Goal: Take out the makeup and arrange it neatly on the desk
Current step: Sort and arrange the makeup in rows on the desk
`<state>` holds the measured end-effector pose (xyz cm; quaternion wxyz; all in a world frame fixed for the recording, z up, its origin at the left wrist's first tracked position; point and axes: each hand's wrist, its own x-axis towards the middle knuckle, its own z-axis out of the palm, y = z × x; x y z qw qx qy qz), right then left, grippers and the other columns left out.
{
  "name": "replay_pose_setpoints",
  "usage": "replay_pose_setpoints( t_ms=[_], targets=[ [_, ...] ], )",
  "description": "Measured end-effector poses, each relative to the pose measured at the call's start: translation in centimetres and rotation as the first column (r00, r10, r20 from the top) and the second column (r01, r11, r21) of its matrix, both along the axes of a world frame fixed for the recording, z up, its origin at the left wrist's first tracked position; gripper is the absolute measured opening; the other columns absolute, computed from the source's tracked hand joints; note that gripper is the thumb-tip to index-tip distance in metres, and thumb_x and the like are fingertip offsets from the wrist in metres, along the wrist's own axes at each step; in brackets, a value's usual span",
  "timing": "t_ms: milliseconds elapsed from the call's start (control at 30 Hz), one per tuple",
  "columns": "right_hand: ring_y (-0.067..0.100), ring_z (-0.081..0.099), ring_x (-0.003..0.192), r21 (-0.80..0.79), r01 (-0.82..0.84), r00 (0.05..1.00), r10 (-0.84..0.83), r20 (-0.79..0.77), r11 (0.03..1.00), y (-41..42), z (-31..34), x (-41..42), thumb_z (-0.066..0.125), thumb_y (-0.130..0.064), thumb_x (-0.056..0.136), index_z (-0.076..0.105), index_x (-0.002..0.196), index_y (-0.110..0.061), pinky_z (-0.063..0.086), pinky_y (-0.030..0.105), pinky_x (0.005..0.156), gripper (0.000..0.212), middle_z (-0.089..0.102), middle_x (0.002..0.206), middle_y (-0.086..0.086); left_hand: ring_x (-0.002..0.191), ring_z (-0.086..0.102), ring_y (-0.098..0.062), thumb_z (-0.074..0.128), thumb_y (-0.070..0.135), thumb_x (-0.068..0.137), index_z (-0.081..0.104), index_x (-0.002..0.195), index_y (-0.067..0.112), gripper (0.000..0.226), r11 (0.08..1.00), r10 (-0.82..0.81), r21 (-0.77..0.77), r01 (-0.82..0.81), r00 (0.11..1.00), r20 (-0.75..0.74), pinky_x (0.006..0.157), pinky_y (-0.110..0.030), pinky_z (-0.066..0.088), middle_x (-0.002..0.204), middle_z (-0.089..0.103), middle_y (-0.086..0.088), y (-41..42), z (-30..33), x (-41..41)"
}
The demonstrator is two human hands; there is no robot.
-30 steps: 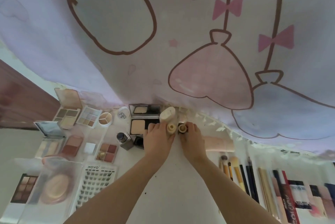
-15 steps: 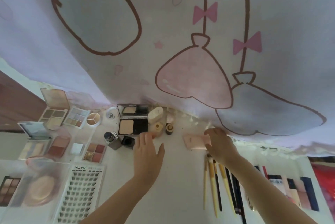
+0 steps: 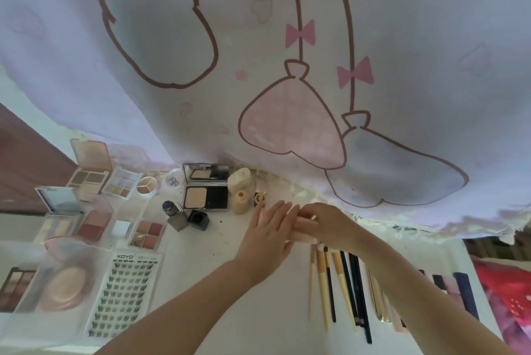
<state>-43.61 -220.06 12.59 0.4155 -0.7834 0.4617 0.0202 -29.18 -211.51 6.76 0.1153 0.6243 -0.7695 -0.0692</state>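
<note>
Head view is showing a white desk (image 3: 258, 311) with both hands meeting near its far edge, under a hanging cartoon-print curtain (image 3: 287, 67). Right hand (image 3: 330, 224) is curling its fingers round a pale pink tube (image 3: 301, 235), which is lying on the desk just behind the brushes (image 3: 333, 283). Left hand (image 3: 268, 235) is resting with straight fingers against the tube's left end, gripping nothing. Brushes are lying side by side toward the right edge, with dark pencils (image 3: 459, 294) beyond the right forearm. Just left of the hands, a cream bottle (image 3: 240, 201) and a small yellow-capped bottle (image 3: 260, 198) are standing by an open black compact (image 3: 206, 195). Palettes (image 3: 89, 179) are filling the far left corner, and a lash tray (image 3: 122, 294) is lying at the near left.
</note>
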Motion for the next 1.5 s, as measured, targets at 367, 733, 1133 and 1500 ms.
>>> replay_pose_setpoints(
  t_ms=[367,733,1133,1500],
  targets=[
    [0.01,0.058,0.065,0.126,-0.098,0.992,0.086,0.095,0.987,2.6,2.5,0.7,0.051,-0.029,0.095,0.058,0.087,-0.023,0.046,0.019,0.057,0.012,0.062,0.084,-0.001,0.064,0.067,-0.016,0.049,0.048,0.092,0.051,0.102,0.02,0.03,0.586,0.473,0.716,0.38,0.557,-0.683,0.058,-0.026,0.054,0.086,0.071,-0.003,1.9,4.7,3.6],
    [0.008,0.07,0.069,0.283,0.268,0.929,-0.325,0.179,0.921,0.7,0.5,-2.6,0.054,-0.021,0.095,0.058,0.115,-0.016,0.05,0.017,0.053,0.021,0.063,0.109,0.001,0.087,0.062,-0.025,0.047,0.018,0.097,0.037,0.131,0.014,0.036,0.497,0.811,0.797,0.344,0.141,-0.567,0.076,-0.036,0.053,0.102,0.064,-0.014,1.4,4.1,4.6],
    [0.02,0.061,0.071,0.229,0.649,0.746,-0.666,-0.003,0.726,-2.9,-8.3,-0.6,0.056,-0.012,0.089,0.058,0.103,-0.012,0.051,0.029,0.064,0.014,0.064,0.099,0.007,0.088,0.061,-0.026,0.046,0.018,0.094,0.053,0.113,0.02,0.02,0.487,0.857,0.85,-0.199,-0.08,-0.51,0.069,-0.042,0.059,0.098,0.059,-0.007,-5.3,-0.9,-2.4],
    [0.021,0.062,0.091,-0.011,0.486,0.873,-0.486,-0.034,0.874,-1.7,-6.8,-2.6,0.053,-0.016,0.093,0.054,0.123,-0.008,0.047,0.023,0.077,0.031,0.062,0.111,0.007,0.116,0.044,-0.029,0.043,0.007,0.093,0.033,0.135,0.006,0.043,0.547,0.825,0.719,-0.429,0.423,-0.375,0.091,-0.03,0.039,0.137,0.031,-0.013,-2.3,-1.5,-3.1]
  ],
)
